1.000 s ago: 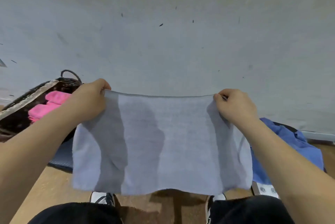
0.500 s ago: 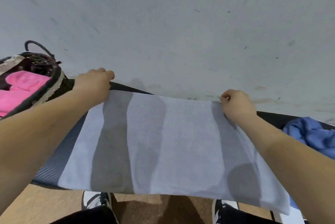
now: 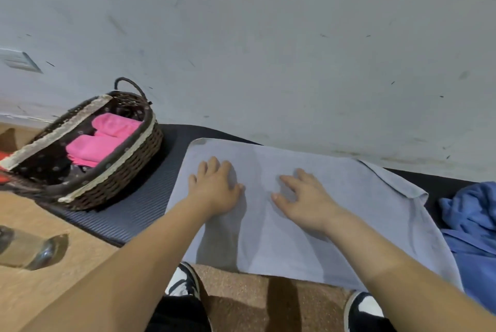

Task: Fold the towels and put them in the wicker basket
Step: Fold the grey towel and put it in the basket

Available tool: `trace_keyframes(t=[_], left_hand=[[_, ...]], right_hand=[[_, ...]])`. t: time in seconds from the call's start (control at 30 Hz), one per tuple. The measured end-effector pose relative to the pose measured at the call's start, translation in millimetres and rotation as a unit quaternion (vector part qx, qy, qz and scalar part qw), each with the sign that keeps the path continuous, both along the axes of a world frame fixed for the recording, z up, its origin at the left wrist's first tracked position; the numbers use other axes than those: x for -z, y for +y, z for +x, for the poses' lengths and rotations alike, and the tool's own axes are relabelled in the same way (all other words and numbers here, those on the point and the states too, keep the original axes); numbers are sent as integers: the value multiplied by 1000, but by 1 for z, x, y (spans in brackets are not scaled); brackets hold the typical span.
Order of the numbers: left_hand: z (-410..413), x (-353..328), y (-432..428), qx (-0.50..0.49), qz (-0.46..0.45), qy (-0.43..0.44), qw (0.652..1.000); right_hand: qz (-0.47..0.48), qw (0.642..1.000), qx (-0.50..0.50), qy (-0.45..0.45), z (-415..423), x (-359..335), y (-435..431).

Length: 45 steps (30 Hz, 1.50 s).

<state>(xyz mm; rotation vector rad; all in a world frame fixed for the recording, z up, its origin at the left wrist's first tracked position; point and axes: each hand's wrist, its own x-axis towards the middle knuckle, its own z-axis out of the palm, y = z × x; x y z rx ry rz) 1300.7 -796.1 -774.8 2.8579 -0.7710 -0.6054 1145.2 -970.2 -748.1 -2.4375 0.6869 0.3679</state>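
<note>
With your left hand [image 3: 214,189] and right hand [image 3: 303,200] flat and gripping nothing, you're smoothing the grey towel [image 3: 349,224] on the mat [image 3: 139,213] beside the wicker basket [image 3: 115,167]; next, pinch two corners and fold.

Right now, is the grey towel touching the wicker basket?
Apart. The head view shows a strip of dark mat lying bare between the grey towel and the wicker basket.

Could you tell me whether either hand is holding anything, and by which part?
Nothing is held: the left hand and the right hand rest flat, fingers spread, on top of the grey towel.
</note>
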Motion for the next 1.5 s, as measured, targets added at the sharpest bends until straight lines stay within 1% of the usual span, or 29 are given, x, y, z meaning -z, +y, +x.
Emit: trace_keyframes(t=[0.07,0.17,0.3,0.43,0.57,0.63,0.7,0.77,0.87,0.93,1.0,1.07,1.1,1.17,1.23,1.37,1.43,1.5], left_hand=[[-1,7,2,-7,-1,9,1000],[8,10,3,-6,-15,9,1000],[45,9,9,-13,3,6,1000],[64,20,18,6,5,-22,1000],[66,20,29,19,6,-51,998],[61,16,30,14,22,-80,996],[49,12,24,12,23,-133,991],[30,3,5,41,11,-152,987],[-11,-12,-43,121,-7,-108,987],[-45,-22,-80,172,-51,-68,981],[-78,-31,-117,215,-109,-32,970],[-105,-36,-152,260,-150,-13,954],[-115,-37,-170,281,-163,-8,946],[-131,-33,-203,312,-175,1,934],[-142,-25,-232,327,-163,13,931],[-150,-4,-270,324,-120,-28,938],[-148,0,-284,305,-118,-44,944],[-145,-1,-296,292,-147,-52,943]], right_hand=[[-66,996,10,62,-4,11,8],[-78,992,11,103,-1,20,16],[-42,994,29,100,18,22,27],[-38,994,32,96,35,23,38],[20,997,40,60,35,13,37],[40,998,29,39,26,4,31],[63,998,21,18,14,-7,20],[67,997,29,-2,-3,-17,2],[35,996,74,16,-40,-31,-38],[-8,994,107,32,-66,-43,-69],[-50,986,157,-4,-88,-48,-100],[-62,976,207,-5,-109,-48,-128],[-47,972,228,13,-120,-46,-138],[17,963,260,69,-139,-41,-152],[66,955,265,116,-152,-35,-158],[60,964,232,114,-155,-18,-161],[65,967,217,120,-153,-13,-161],[87,965,211,128,-154,-13,-162]])
